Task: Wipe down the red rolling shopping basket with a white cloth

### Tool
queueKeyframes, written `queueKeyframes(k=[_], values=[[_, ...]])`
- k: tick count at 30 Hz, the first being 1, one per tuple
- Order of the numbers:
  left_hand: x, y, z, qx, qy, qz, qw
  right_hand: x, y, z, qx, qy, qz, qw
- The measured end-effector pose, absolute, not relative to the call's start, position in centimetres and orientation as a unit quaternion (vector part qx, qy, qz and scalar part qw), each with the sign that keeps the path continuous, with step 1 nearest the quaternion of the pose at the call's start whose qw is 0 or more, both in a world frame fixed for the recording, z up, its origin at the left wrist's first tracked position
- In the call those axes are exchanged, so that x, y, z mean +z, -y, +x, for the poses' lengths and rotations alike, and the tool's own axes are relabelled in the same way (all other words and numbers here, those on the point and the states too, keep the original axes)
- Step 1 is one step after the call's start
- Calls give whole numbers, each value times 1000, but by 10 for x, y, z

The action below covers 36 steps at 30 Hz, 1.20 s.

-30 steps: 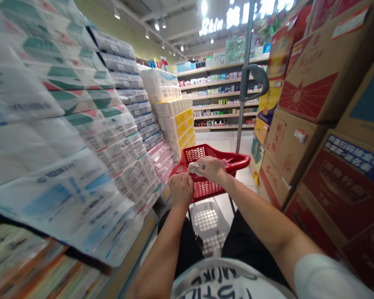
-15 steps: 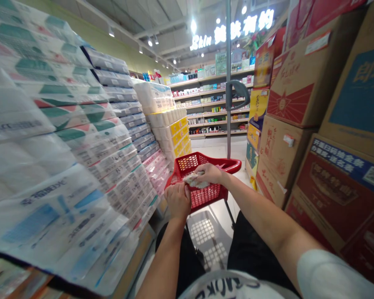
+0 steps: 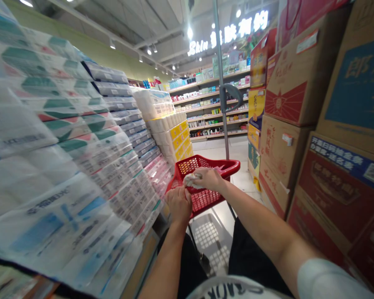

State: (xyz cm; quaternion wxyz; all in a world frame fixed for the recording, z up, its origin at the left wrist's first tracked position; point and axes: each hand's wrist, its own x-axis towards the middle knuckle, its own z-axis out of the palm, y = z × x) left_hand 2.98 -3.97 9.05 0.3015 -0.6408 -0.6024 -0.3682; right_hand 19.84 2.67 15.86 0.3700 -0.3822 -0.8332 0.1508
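Just ahead of me is a red plastic shopping cart with a perforated basket, on thin dark legs. My left hand is closed around the near left part of its rim. Over the basket my right hand grips a crumpled whitish cloth, which rests against the cart's red edge close to the left hand's fingers. The right fingertips are partly hidden in the cloth's folds.
Stacked tissue packs rise close on my left. Liquor cartons are piled on the right. A metal pole with a grey loop handle stands beyond the cart. Shelves of small goods line the back.
My right hand and the cloth have shifted slightly left and the cloth is more bunched. The left hand keeps its hold on the rim. The view has tilted slightly.
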Motion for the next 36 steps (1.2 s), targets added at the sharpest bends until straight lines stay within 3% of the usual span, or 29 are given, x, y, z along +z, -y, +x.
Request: queueKeyframes(k=[2,7,12,18,23,28,32,36], values=[[91,40,27,-363,599,-647,301,159,-24,196,132,833,-388,372],[92,44,27,-350,592,-661,300,160,-24,202,212,838,-382,327],[93,49,34,-350,600,-657,294,157,-22,206,147,831,-388,371],[94,50,36,-359,598,-655,291,157,-21,212,180,872,-323,320],[93,48,34,-361,594,-657,292,151,-13,205,98,842,-365,385],[91,50,30,-385,591,-656,267,159,-10,206,163,883,-307,315],[104,53,42,-446,555,-653,257,167,-4,206,137,885,-318,311],[124,50,57,-371,510,-744,223,170,-12,216,237,890,-277,276]])
